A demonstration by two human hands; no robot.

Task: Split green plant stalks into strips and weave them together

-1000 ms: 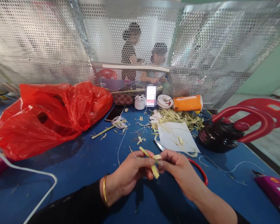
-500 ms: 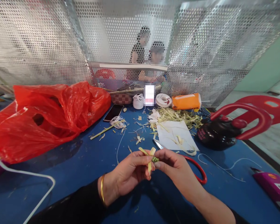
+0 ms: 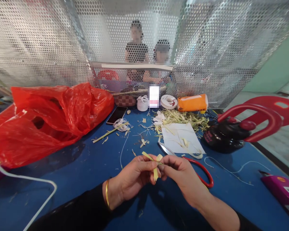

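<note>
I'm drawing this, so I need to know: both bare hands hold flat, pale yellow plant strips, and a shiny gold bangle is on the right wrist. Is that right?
One fix: the shiny gold bangle is on the left wrist, as the head view shows. The left hand and right hand do hold the flat, pale yellow plant strips.

The right hand (image 3: 180,168) hides part of the scissors (image 3: 207,174), and the right edge crops a purple object (image 3: 280,191).
</note>
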